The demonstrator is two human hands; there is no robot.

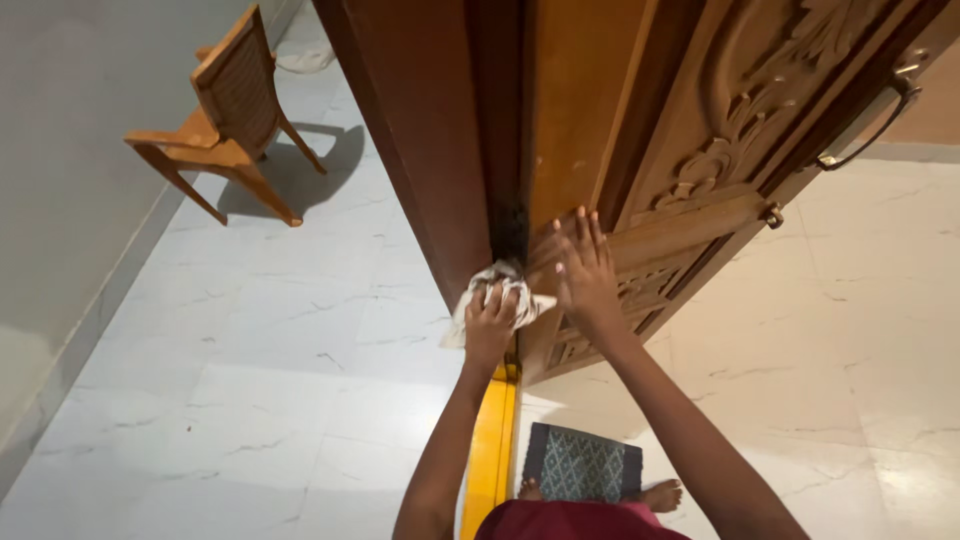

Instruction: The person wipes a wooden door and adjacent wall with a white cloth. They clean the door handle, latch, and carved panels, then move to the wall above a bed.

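- View from above, looking down a person's two bare arms toward a carved wooden door [700, 150] standing open; its narrow edge faces the camera.
- The left hand [490, 322] is closed in a fist around a pale, crumpled cloth [500, 285]; the cloth is pressed against the door's edge, low down, just beside the dark gap at the frame [420, 150].
- The right hand [585, 270] lies flat on the door's carved face, fingers [580, 230] spread wide and pointing up; it holds nothing.
- The cloth looks soft, light and limp; it bunches readily, so a full-fist grip around the wad seems the surest hold; loose corners hang below the knuckles.
- The door appears heavy and stiff; a flat palm steadies it better than a pinch.
- A long metal handle [865, 125] sits at upper right, well apart from both hands.
- Below, a yellow threshold strip [490, 450], a patterned mat [583, 465] and bare feet; white marble floor [250, 380] around.
- A brown plastic chair [225, 115] stands at upper left, near a wall.
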